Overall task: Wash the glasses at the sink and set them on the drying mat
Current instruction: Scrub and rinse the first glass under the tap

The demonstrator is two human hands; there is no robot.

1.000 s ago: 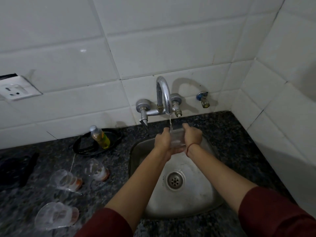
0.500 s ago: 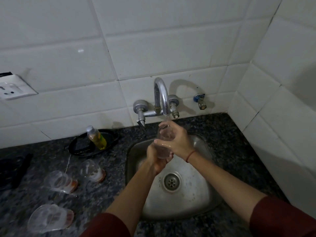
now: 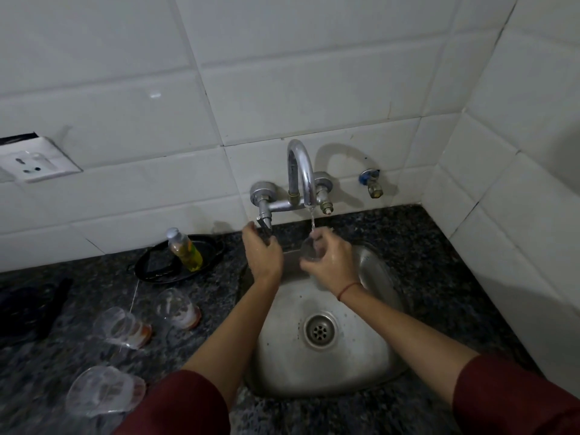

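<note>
The right hand (image 3: 329, 262) holds a small clear drinking glass (image 3: 309, 250) above the back part of the round stainless-steel sink (image 3: 370, 368), with fingers and thumb curled round its wall. The glass sits right under the curved chrome tap spout (image 3: 301, 171), and a thin stream of water (image 3: 312, 219) falls from the spout onto its upper edge. How far the glass is tilted is hard to tell. A red thread bracelet (image 3: 348, 288) circles the right wrist.

The left hand (image 3: 265, 257) is just beside the right one, on its left, and does not touch the glass. It reaches up to the chrome lever handle (image 3: 263, 222) at the tap's left end, fingers curled about the lever's lower tip. Both forearms are bare, with dark red sleeves (image 3: 188, 403) pushed up.

On the dark speckled granite counter (image 3: 439, 277), left of the sink and well apart from both hands, three more clear glasses lie on their sides, each with a reddish-orange tinge at its base: the glass nearest the sink (image 3: 177, 309), the middle glass (image 3: 124, 329) and the glass at the counter's front (image 3: 103, 392). Behind them a black oval tray (image 3: 150, 268) carries a small plastic bottle of yellow-green liquid (image 3: 183, 249). A white wall socket (image 3: 37, 163) is set in the white tiles at far left.
</note>
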